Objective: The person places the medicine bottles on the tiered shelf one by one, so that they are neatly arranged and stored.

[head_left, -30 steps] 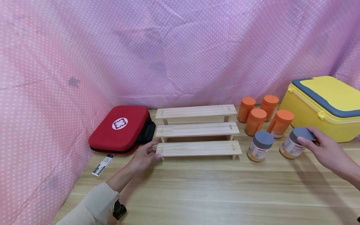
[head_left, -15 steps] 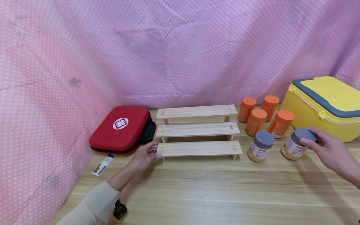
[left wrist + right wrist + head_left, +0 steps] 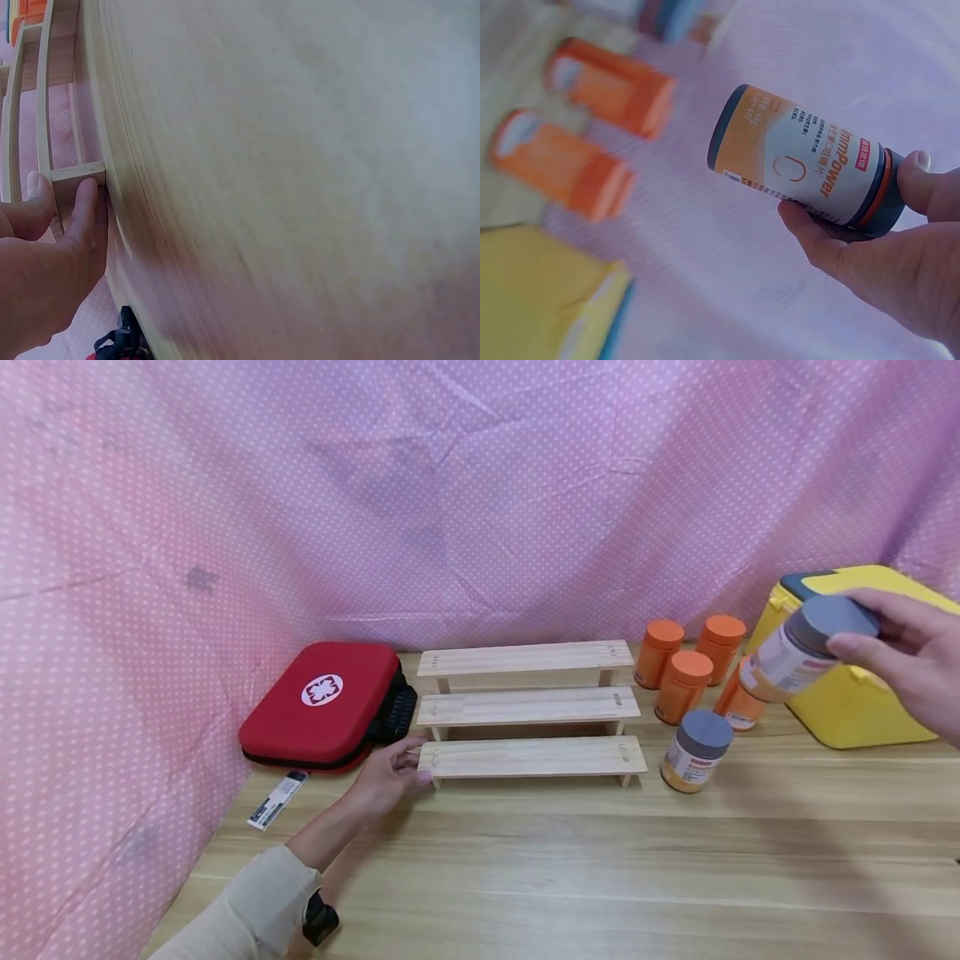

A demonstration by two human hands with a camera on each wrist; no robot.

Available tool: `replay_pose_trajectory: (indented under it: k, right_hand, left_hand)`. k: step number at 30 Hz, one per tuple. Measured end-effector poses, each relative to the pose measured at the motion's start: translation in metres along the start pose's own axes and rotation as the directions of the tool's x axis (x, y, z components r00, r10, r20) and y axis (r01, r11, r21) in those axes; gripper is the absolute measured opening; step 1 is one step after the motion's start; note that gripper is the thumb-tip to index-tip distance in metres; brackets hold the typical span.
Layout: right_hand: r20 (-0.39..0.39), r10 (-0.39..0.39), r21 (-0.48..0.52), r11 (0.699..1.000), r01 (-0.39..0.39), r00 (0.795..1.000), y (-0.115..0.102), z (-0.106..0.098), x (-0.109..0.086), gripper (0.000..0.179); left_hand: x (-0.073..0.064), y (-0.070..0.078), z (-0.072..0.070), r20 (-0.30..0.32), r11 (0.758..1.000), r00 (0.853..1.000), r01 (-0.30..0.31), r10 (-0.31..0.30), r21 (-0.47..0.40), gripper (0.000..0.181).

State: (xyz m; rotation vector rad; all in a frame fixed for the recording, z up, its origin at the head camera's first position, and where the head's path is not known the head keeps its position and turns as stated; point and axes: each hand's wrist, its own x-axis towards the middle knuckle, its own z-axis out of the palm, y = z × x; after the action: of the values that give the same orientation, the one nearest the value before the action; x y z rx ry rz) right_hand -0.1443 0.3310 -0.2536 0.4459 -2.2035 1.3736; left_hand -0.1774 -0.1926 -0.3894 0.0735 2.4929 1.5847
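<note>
My right hand [image 3: 922,656] holds a supplement jar [image 3: 802,647] by its grey lid, thumb on one side and fingers on the other. The jar is tilted in the air, in front of the yellow box and partly over an orange jar. In the right wrist view its white and orange label [image 3: 802,150] faces the camera. My left hand [image 3: 386,781] grips the left end of the three-tier wooden rack [image 3: 532,756] at its lowest step. Seen from the left wrist, its fingers [image 3: 86,214] press the step's leg and the thumb lies against the plank.
Another grey-lidded jar [image 3: 697,752] stands right of the rack. Behind it are several orange jars [image 3: 684,687]. A yellow box [image 3: 847,718] is at the far right. Left of the rack lie a red first-aid case [image 3: 318,706] and a white labelled strip [image 3: 277,799]. A pink dotted cloth [image 3: 480,510] hangs behind.
My right hand has lifted the grey-lidded jar off the table, upward and tilted, to in front of the yellow box. The left hand and the rack have stayed put.
</note>
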Motion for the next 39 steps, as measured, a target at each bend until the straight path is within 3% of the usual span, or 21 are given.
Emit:
replay_pose_trajectory:
  k: [4,6,8,11,17,24,30,39]
  right_hand:
    - [0.079,0.107,-0.18,0.979,-0.091,0.991,-0.029,0.021,0.024,0.033]
    - [0.145,0.145,-0.268,0.958,-0.102,0.979,-0.04,0.037,0.037,0.036]
    - [0.21,0.151,-0.282,0.955,-0.088,0.966,-0.046,0.058,0.051,0.039]
    - [0.298,0.163,-0.24,0.966,-0.092,0.94,-0.055,0.094,0.069,0.042]
    - [0.43,0.123,-0.058,0.992,-0.108,0.894,-0.059,0.169,0.098,0.039]
    - [0.503,0.101,0.037,0.99,-0.138,0.859,-0.061,0.237,0.122,0.034]
    - [0.533,0.121,-0.017,0.991,-0.132,0.838,-0.064,0.264,0.13,0.026]
    - [0.554,0.151,-0.052,0.988,-0.147,0.819,-0.064,0.272,0.131,0.033]
  left_hand:
    - [0.0,-0.001,0.0,-0.003,1.0,1.0,0.012,-0.012,0.005,0.054]
    - [0.0,-0.001,0.0,-0.006,1.0,1.0,0.015,-0.015,0.004,0.054]
    - [0.0,-0.001,0.0,-0.008,1.0,1.0,0.016,-0.016,-0.003,0.055]
    - [0.0,-0.002,0.0,-0.005,1.0,1.0,0.01,-0.01,-0.016,0.055]
    - [0.0,-0.004,0.002,0.003,0.997,1.0,0.0,0.001,-0.071,0.054]
    - [0.002,-0.002,0.004,-0.02,0.997,1.0,0.023,-0.024,-0.079,0.054]
    - [0.003,-0.002,0.005,-0.005,0.996,1.0,0.026,-0.026,-0.089,0.053]
    - [0.001,-0.002,0.003,-0.019,0.995,1.0,0.011,-0.013,-0.098,0.054]
